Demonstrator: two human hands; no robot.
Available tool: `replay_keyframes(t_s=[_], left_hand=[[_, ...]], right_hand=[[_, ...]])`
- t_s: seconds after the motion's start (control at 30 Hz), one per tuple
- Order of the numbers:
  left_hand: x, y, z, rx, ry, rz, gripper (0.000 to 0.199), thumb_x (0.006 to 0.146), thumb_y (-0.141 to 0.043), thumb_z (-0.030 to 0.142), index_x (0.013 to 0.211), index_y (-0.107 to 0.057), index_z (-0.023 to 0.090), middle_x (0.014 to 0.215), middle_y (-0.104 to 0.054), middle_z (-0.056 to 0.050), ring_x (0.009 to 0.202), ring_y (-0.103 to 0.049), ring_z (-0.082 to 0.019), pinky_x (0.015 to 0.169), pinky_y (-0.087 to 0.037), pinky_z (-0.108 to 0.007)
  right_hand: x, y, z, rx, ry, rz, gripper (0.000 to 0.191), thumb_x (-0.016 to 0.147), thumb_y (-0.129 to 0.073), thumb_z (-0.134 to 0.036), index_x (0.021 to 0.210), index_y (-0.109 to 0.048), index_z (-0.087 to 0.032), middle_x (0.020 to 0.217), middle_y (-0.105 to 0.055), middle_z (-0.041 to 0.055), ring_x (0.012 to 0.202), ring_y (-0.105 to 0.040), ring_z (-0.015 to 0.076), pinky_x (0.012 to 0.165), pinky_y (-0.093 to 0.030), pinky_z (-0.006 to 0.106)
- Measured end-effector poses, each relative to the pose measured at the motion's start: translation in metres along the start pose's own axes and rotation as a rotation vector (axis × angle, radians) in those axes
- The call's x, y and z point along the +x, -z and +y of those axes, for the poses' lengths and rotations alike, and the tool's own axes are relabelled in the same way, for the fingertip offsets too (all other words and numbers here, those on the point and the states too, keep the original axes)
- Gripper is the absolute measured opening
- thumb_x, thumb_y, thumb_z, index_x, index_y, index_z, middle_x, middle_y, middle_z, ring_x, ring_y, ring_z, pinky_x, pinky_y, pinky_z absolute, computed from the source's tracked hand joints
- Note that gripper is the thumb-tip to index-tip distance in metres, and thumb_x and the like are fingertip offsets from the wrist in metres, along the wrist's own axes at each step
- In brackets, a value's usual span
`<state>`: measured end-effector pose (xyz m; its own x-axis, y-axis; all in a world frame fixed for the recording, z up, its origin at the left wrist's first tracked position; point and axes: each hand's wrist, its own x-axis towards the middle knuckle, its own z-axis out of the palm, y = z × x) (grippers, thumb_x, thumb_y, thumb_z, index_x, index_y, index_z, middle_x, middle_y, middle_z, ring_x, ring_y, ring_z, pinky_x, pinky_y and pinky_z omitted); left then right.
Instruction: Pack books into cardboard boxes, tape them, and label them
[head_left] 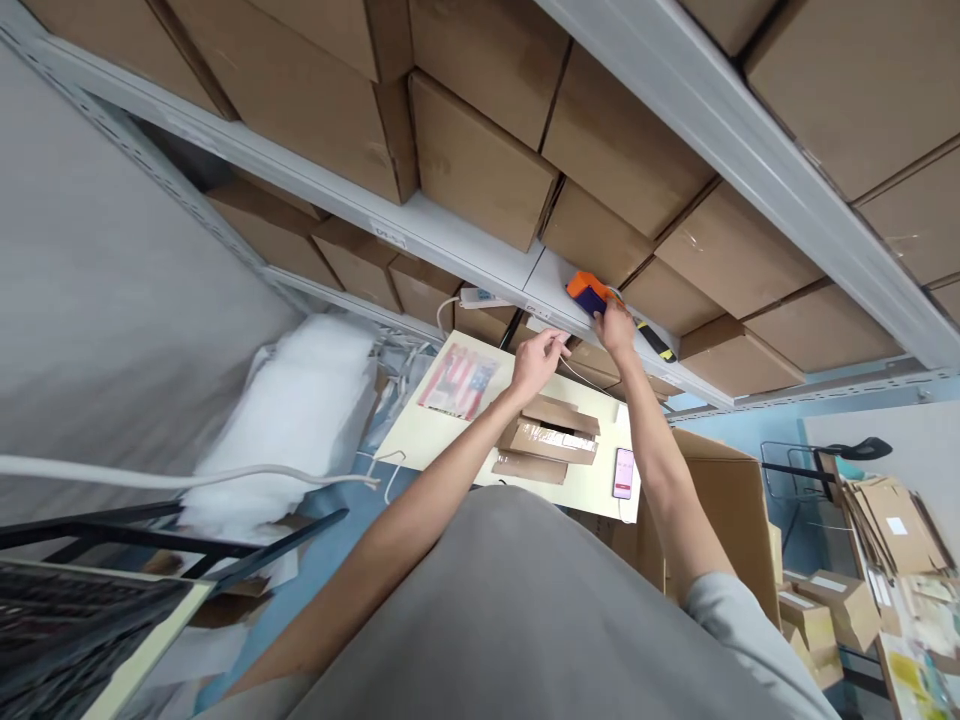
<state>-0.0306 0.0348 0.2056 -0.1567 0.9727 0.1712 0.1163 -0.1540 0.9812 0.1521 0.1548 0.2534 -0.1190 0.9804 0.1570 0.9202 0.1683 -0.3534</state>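
On the shelf edge, my right hand (pixel 615 325) is closed round an orange and dark blue tape dispenser (pixel 589 292). My left hand (pixel 538 362) has its fingertips pinched together near the shelf's lower edge; whatever they hold is too small to make out. Below the hands an open cardboard box (pixel 551 437) with its flaps spread lies on the pale table (pixel 405 430). To the box's right is a phone (pixel 623 473) with a lit screen. A yellow and black tool (pixel 656 342) rests on the shelf beside my right hand.
Shelves (pixel 480 250) stacked with cardboard boxes (pixel 480 160) hang over the table. A power strip (pixel 484 298) sits at the shelf edge. White wrapping material (pixel 285 410) stands left, a large open carton (pixel 727 510) right. A white cable (pixel 187 478) crosses the left side.
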Motion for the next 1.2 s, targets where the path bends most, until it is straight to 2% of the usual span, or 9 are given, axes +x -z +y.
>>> replay_keyframes(t_s=[0.1, 0.17, 0.27, 0.37, 0.5, 0.7, 0.8, 0.97, 1.2], left_hand=[[-0.035, 0.02, -0.005, -0.035, 0.032, 0.054, 0.025, 0.103, -0.076, 0.048, 0.093, -0.078, 0.025, 0.097, -0.087, -0.005, 0.099, -0.083, -0.026, 0.098, -0.065, -0.039], [-0.062, 0.031, -0.006, -0.077, 0.018, 0.082, 0.026, 0.102, -0.077, 0.05, 0.099, -0.078, 0.024, 0.104, -0.087, -0.006, 0.103, -0.083, -0.026, 0.103, -0.066, -0.041], [-0.098, 0.04, -0.005, -0.104, -0.018, 0.068, 0.026, 0.105, -0.074, 0.047, 0.113, -0.078, 0.023, 0.112, -0.085, -0.008, 0.108, -0.082, -0.024, 0.104, -0.067, -0.04], [-0.121, 0.043, -0.004, -0.053, -0.012, 0.025, 0.022, 0.105, -0.075, 0.045, 0.112, -0.077, 0.023, 0.109, -0.083, -0.007, 0.103, -0.08, -0.022, 0.098, -0.067, -0.038], [-0.132, 0.05, -0.006, -0.028, -0.012, -0.066, 0.024, 0.106, -0.074, 0.048, 0.11, -0.076, 0.025, 0.109, -0.083, -0.006, 0.1, -0.079, -0.022, 0.095, -0.067, -0.037], [-0.134, 0.067, -0.001, -0.018, -0.059, -0.253, 0.025, 0.107, -0.073, 0.05, 0.108, -0.078, 0.026, 0.116, -0.083, -0.008, 0.112, -0.08, -0.026, 0.103, -0.067, -0.041], [-0.137, 0.073, 0.005, -0.088, -0.02, -0.249, 0.029, 0.106, -0.075, 0.051, 0.119, -0.078, 0.026, 0.117, -0.083, -0.009, 0.11, -0.081, -0.026, 0.103, -0.069, -0.042], [-0.13, 0.083, 0.026, -0.224, -0.012, -0.109, 0.044, 0.109, -0.07, 0.055, 0.142, -0.073, 0.025, 0.136, -0.078, -0.012, 0.12, -0.08, -0.025, 0.11, -0.068, -0.044], [-0.105, 0.101, 0.052, -0.09, -0.138, -0.231, 0.034, 0.107, -0.075, 0.052, 0.126, -0.082, 0.025, 0.12, -0.079, -0.008, 0.111, -0.078, -0.023, 0.104, -0.068, -0.042]], right_hand=[[-0.063, -0.003, -0.012, 0.327, 0.052, 0.002, 0.054, 0.113, -0.052, -0.063, 0.137, -0.062, -0.017, 0.123, -0.079, 0.0187, 0.113, -0.075, 0.037, 0.113, -0.058, 0.058], [-0.116, -0.01, -0.028, 0.599, 0.057, -0.011, 0.059, 0.11, -0.056, -0.075, 0.129, -0.066, -0.02, 0.12, -0.078, 0.0147, 0.112, -0.075, 0.0329, 0.11, -0.06, 0.052], [-0.184, -0.023, -0.054, 0.842, -0.016, -0.044, 0.056, 0.108, -0.063, -0.074, 0.13, -0.068, -0.023, 0.124, -0.079, 0.0116, 0.119, -0.074, 0.0296, 0.113, -0.06, 0.047], [-0.221, -0.031, -0.071, 0.928, -0.095, -0.054, 0.056, 0.107, -0.067, -0.074, 0.131, -0.068, -0.024, 0.123, -0.08, 0.0103, 0.118, -0.075, 0.0276, 0.113, -0.061, 0.045], [-0.239, -0.031, -0.073, 0.959, -0.134, -0.045, 0.059, 0.105, -0.069, -0.076, 0.132, -0.07, -0.024, 0.125, -0.081, 0.0109, 0.118, -0.076, 0.0271, 0.11, -0.064, 0.043], [-0.255, -0.021, -0.072, 0.959, -0.165, -0.062, 0.057, 0.102, -0.074, -0.076, 0.125, -0.074, -0.024, 0.122, -0.085, 0.0095, 0.114, -0.079, 0.0282, 0.108, -0.066, 0.045], [-0.263, -0.015, -0.073, 0.894, -0.153, -0.043, 0.056, 0.104, -0.073, -0.075, 0.13, -0.074, -0.025, 0.125, -0.084, 0.0093, 0.115, -0.079, 0.0281, 0.109, -0.066, 0.045], [-0.276, 0.003, -0.063, 0.752, -0.084, -0.126, 0.05, 0.109, -0.071, -0.065, 0.141, -0.071, -0.026, 0.131, -0.083, 0.0104, 0.119, -0.079, 0.0289, 0.11, -0.066, 0.045], [-0.286, 0.017, -0.049, 0.506, 0.095, -0.205, 0.048, 0.116, -0.063, -0.055, 0.156, -0.062, -0.028, 0.144, -0.076, 0.0155, 0.131, -0.074, 0.034, 0.117, -0.062, 0.056]])
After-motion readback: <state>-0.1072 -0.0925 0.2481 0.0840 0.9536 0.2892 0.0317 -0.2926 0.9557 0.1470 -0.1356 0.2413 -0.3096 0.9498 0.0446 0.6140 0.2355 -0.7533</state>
